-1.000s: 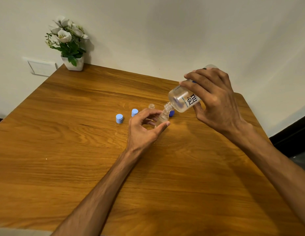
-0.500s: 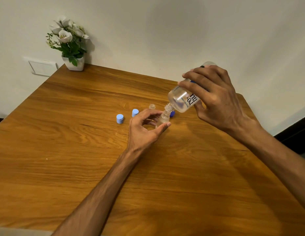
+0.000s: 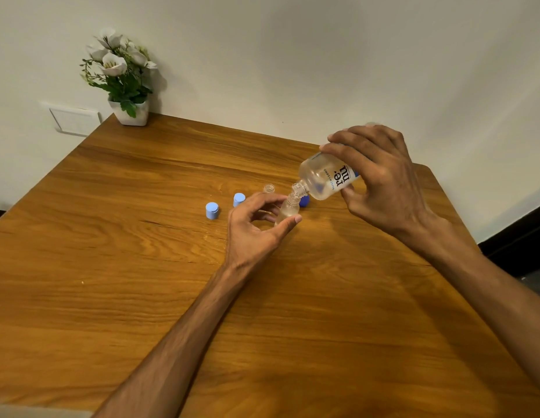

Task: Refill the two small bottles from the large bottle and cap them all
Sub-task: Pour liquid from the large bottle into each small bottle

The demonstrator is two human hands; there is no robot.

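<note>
Head view: the right hand (image 3: 383, 182) grips the large bottle (image 3: 326, 178), pouring into a small bottle (image 3: 288, 210) pinched by the left hand (image 3: 253, 230); second bottle (image 3: 269, 188) and all capping remain.

Two bare forearms come into the head view from the bottom edge — no sleeves anywhere along them. The left hand (image 3: 256, 233) and the right hand (image 3: 380, 179) are both bare too: no gloves, no rings, no watch or bracelet at either wrist (at least on the sides facing the camera). Fine hair shows along both forearms, and tendons and knuckles stand out on the backs of the hands — nails are short. Nothing above the forearms is in frame.
</note>
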